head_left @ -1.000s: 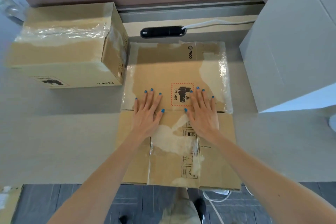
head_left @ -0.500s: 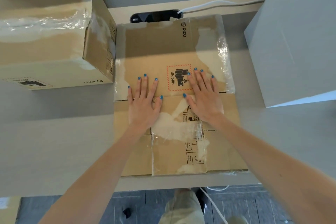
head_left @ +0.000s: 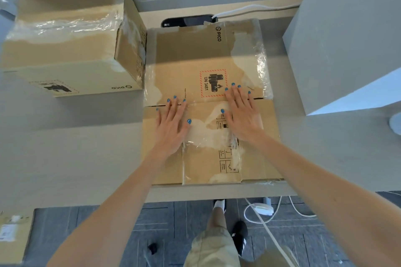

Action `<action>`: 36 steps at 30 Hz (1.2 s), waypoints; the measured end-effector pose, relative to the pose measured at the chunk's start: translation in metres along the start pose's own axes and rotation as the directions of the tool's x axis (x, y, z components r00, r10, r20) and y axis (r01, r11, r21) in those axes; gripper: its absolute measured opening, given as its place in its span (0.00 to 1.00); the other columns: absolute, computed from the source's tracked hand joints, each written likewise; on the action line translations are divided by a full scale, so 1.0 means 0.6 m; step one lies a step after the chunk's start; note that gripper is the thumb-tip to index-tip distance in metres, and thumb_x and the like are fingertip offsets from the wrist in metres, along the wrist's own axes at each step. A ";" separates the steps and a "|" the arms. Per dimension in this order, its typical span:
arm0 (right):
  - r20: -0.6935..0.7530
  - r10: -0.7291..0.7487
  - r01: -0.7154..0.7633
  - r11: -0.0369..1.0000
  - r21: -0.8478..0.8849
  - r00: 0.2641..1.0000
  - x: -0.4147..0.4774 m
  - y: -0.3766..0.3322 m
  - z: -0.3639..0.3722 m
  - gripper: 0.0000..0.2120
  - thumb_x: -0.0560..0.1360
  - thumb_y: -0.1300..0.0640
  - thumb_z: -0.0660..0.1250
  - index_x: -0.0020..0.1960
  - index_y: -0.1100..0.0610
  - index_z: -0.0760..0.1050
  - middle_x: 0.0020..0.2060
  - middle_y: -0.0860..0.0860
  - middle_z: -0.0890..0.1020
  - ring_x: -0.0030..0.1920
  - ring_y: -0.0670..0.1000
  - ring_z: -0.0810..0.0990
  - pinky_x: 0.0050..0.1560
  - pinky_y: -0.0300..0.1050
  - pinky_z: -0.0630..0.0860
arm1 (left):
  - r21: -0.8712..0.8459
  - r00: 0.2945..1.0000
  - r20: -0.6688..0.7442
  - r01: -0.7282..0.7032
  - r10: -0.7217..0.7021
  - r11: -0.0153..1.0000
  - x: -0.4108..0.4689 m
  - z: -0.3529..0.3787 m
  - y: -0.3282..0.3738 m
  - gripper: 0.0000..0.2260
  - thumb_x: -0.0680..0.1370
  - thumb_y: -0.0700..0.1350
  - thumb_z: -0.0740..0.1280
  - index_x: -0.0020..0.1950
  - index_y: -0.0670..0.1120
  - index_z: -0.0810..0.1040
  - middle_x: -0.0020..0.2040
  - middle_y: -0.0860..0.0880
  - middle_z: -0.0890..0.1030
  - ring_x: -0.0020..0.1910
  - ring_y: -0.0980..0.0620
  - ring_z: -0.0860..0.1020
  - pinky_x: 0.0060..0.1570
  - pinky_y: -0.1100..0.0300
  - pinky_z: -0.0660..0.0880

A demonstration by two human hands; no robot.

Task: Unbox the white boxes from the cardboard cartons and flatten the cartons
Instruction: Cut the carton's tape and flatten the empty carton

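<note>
Both hands, left hand (head_left: 171, 124) and right hand (head_left: 243, 115), press flat with straight fingers on the flat carton (head_left: 206, 54); a taped carton (head_left: 65, 50) sits shut just beside it.

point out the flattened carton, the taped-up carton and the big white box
flattened carton (head_left: 191, 54): head view, bare upper panel left of the PICO print.
taped-up carton (head_left: 65, 50): head view, brown part of its top face.
white box (head_left: 338, 45): head view, middle of its large side face.
</note>
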State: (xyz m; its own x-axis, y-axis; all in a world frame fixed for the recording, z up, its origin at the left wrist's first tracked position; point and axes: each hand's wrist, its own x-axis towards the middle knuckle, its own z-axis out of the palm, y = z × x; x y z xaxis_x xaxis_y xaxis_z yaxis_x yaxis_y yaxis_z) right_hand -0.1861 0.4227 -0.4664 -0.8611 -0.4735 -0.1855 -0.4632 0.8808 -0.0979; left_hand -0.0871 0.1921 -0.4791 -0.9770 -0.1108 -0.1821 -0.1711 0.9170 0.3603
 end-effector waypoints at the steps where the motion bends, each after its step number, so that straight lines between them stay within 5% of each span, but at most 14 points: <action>1: -0.013 -0.002 0.002 1.000 0.019 1.000 -0.023 -0.004 0.005 0.29 0.82 0.46 0.43 0.79 0.56 0.40 0.78 0.53 0.43 0.78 0.52 0.40 0.77 0.53 0.41 | 0.001 1.000 -0.016 0.019 -0.019 1.000 -0.024 0.008 0.004 0.30 0.79 0.61 0.45 0.81 0.56 0.45 0.82 0.53 0.43 0.79 0.55 0.39 0.77 0.48 0.37; 9: -0.032 0.034 -0.032 0.999 0.039 0.999 -0.102 -0.022 0.053 0.30 0.81 0.42 0.37 0.78 0.55 0.39 0.78 0.53 0.43 0.77 0.51 0.37 0.77 0.55 0.41 | 0.234 0.995 -0.089 0.061 -0.041 0.970 -0.076 0.048 0.000 0.28 0.82 0.58 0.42 0.82 0.53 0.45 0.82 0.48 0.42 0.80 0.50 0.39 0.77 0.42 0.42; 17: -0.079 0.044 -0.041 0.998 0.040 0.996 -0.097 -0.023 0.062 0.30 0.81 0.42 0.39 0.79 0.55 0.44 0.78 0.52 0.46 0.78 0.51 0.40 0.77 0.55 0.45 | 0.244 0.991 -0.124 0.073 -0.044 0.967 -0.074 0.055 -0.003 0.28 0.82 0.58 0.47 0.82 0.54 0.46 0.82 0.49 0.44 0.80 0.50 0.42 0.78 0.44 0.42; 21: -0.004 0.035 -0.035 0.998 0.050 0.999 -0.090 -0.018 0.052 0.31 0.81 0.42 0.41 0.79 0.55 0.42 0.78 0.52 0.44 0.77 0.51 0.39 0.77 0.54 0.41 | 0.083 0.995 -0.066 0.075 -0.070 0.994 -0.071 0.033 0.000 0.29 0.80 0.60 0.47 0.81 0.55 0.49 0.82 0.52 0.47 0.80 0.53 0.43 0.77 0.47 0.39; 25: 0.013 0.017 -0.018 0.988 0.153 1.000 -0.076 -0.008 0.016 0.30 0.80 0.47 0.49 0.79 0.56 0.47 0.78 0.53 0.48 0.78 0.53 0.45 0.77 0.52 0.44 | -0.099 0.984 -0.133 0.102 -0.115 0.990 -0.059 -0.007 0.011 0.27 0.80 0.52 0.53 0.80 0.55 0.55 0.80 0.50 0.57 0.79 0.50 0.53 0.77 0.46 0.46; 29: -0.001 0.293 -0.288 0.939 0.191 0.956 -0.056 0.016 -0.013 0.36 0.79 0.46 0.56 0.78 0.59 0.43 0.78 0.59 0.45 0.78 0.57 0.44 0.76 0.56 0.43 | -0.148 0.903 -0.220 0.343 -0.369 0.928 -0.016 -0.040 0.009 0.29 0.81 0.47 0.61 0.80 0.51 0.54 0.81 0.46 0.54 0.78 0.44 0.54 0.74 0.44 0.52; 32: 0.068 0.412 -0.416 0.881 0.226 0.909 -0.040 0.029 -0.029 0.45 0.74 0.43 0.64 0.78 0.60 0.40 0.77 0.62 0.45 0.77 0.60 0.43 0.76 0.58 0.43 | -0.258 0.776 -0.149 0.567 -0.612 0.782 0.017 -0.054 0.005 0.32 0.80 0.49 0.65 0.80 0.47 0.52 0.79 0.42 0.55 0.76 0.40 0.55 0.72 0.43 0.54; 36: 0.108 0.516 -0.511 0.755 0.410 0.850 -0.016 0.022 -0.037 0.49 0.70 0.48 0.72 0.77 0.60 0.43 0.77 0.62 0.47 0.77 0.61 0.46 0.76 0.57 0.50 | -0.281 0.656 -0.074 0.709 -0.751 0.647 0.049 -0.065 0.005 0.35 0.76 0.53 0.72 0.75 0.42 0.58 0.72 0.39 0.63 0.70 0.37 0.62 0.66 0.45 0.62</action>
State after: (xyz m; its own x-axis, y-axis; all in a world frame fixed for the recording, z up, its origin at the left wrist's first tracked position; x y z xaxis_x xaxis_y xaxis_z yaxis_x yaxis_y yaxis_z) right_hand -0.1888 0.4390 -0.4442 -0.9482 0.0526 -0.3133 0.1761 0.9079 -0.3805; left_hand -0.1212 0.1767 -0.4476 -0.5217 -0.7899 -0.3223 -0.8390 0.4068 0.3613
